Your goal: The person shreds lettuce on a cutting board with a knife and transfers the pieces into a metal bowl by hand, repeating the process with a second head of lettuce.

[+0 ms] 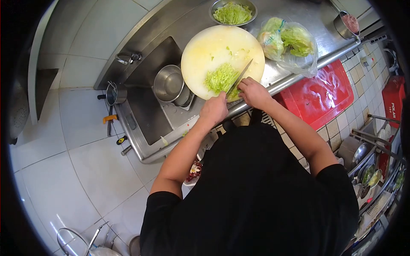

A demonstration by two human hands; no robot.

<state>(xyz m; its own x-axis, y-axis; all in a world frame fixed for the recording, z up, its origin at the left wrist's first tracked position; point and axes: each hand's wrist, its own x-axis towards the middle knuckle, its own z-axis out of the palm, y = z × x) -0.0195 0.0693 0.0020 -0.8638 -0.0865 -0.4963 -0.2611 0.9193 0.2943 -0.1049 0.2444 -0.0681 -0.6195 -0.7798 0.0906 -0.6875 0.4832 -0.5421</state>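
My left hand is closed round the handle end of a knife, whose blade slants up and to the right across the round cutting board. Beside the blade, the bent fingers of my right hand press on lettuce at the near edge of the board; most of that piece is hidden under them. A heap of shredded lettuce lies left of the blade, and small green scraps are scattered farther up the board.
Beyond the board stands a metal bowl of shredded lettuce. Bagged lettuce lies to the right, with a metal container past it. The sink and a metal pot are on the left. A red lid sits below the counter edge.
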